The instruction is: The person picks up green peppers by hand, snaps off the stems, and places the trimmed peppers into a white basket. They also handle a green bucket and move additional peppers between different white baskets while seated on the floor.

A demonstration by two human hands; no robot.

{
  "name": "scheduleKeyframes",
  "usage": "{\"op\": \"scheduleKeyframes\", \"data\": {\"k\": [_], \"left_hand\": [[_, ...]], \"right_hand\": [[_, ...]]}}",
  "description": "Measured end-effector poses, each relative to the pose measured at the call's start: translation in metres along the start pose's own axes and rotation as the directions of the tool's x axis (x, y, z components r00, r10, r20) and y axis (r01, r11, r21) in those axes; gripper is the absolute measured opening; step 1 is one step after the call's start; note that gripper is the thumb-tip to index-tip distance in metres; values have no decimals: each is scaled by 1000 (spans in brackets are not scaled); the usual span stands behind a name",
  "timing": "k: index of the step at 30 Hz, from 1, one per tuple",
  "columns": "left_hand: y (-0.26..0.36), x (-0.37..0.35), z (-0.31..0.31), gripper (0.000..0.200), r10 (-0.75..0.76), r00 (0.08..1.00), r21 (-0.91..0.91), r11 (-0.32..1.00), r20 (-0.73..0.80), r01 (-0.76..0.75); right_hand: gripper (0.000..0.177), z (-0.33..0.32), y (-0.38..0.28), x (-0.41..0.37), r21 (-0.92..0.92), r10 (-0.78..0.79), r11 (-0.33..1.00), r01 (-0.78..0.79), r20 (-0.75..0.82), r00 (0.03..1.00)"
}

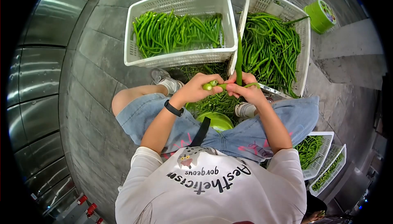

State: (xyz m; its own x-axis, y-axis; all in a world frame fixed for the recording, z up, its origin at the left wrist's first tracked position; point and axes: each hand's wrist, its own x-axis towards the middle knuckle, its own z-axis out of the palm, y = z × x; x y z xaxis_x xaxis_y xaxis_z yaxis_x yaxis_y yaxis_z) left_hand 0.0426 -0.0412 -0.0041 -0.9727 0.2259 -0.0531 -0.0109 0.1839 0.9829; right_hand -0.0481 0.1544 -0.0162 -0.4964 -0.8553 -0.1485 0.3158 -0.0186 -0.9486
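Between my knees, my left hand (204, 87) is closed around several green peppers (209, 86), whose cut or stem ends face left. Touching it on the right, my right hand (247, 89) is closed on a long green pepper (239, 62) that points up, while another pepper curves out past its fingers. A white crate (141, 62) beyond my left hand holds green peppers lying in fairly even rows. The second white crate (306, 52), beyond my right hand, holds a looser heap of long green peppers.
Green scraps (217, 103) lie on the floor between my feet, around a lime-green round object (216, 121). A green tub (321, 16) stands at the upper right. Two smaller white baskets (323, 158) of green produce are at the lower right. Metal panels (43, 70) line the left side.
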Motion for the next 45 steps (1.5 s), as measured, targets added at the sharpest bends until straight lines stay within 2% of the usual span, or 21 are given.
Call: {"op": "scheduleKeyframes", "data": {"k": [3,8,11,12,14,15,17,18,21,24,28,30,33,34,37,38,40,41,43,44,45], "left_hand": [[-3,-1,4,22,80,997,-5,997,-20,-80],[-9,-6,8,21,65,997,-43,997,-32,-66],[-2,-6,11,19,27,995,-46,998,-96,-32],[0,-4,12,19,5,992,-44,999,-125,-11],[-6,-1,16,18,48,972,182,983,-228,-5],[-9,0,18,18,77,958,291,957,-275,7],[-13,1,21,18,184,932,390,919,-312,-51],[-13,0,22,17,237,915,439,896,-326,-75],[-10,-5,28,15,190,909,477,879,-370,11],[-12,-6,32,12,130,894,392,918,-430,55],[-5,-4,36,10,-28,879,105,991,-475,88],[-7,-2,36,10,-93,882,-35,996,-462,87],[-25,-1,24,10,-264,937,-417,897,-230,150],[-26,-1,23,10,-245,947,-391,908,-210,149],[-22,-1,21,12,-152,962,-242,966,-229,95],[-19,-1,22,12,-32,960,-104,995,-277,3],[-12,0,24,12,218,923,184,969,-318,-166],[-13,-1,24,12,212,924,180,970,-319,-160],[-19,-1,22,11,199,925,173,974,-324,-148],[-22,-1,19,10,88,932,34,996,-352,-82],[-25,-1,15,10,-24,931,-107,994,-364,-16]], "right_hand": [[12,-2,5,0,158,23,987,-31,51,998],[10,7,15,0,482,-13,876,-24,74,997],[11,9,18,2,583,-1,811,-37,65,998],[11,9,17,4,481,37,876,-30,-5,999],[13,9,16,9,257,85,965,-43,-153,985],[14,9,15,10,122,54,992,-34,-168,984],[16,9,14,12,-155,-11,988,-18,-182,983],[15,12,8,11,-210,-7,977,-32,-186,983],[14,17,5,8,-356,-75,934,12,-162,984],[13,21,12,7,-222,-55,975,18,-162,985],[13,27,15,7,-42,-39,999,31,-194,980],[13,27,17,7,-45,-58,998,50,-201,978],[13,22,16,9,-45,-59,998,51,-202,978],[13,20,15,10,-44,-55,998,48,-199,979],[11,12,15,11,199,39,980,-10,-143,989],[11,10,19,13,380,53,925,-7,-112,992],[11,9,18,13,490,81,871,-40,-63,995],[11,9,18,13,542,92,839,-57,-38,995],[14,9,19,15,503,114,862,-66,-66,991],[16,9,19,16,482,124,873,-72,-78,989],[18,7,18,17,377,160,918,-122,-71,985]]}}
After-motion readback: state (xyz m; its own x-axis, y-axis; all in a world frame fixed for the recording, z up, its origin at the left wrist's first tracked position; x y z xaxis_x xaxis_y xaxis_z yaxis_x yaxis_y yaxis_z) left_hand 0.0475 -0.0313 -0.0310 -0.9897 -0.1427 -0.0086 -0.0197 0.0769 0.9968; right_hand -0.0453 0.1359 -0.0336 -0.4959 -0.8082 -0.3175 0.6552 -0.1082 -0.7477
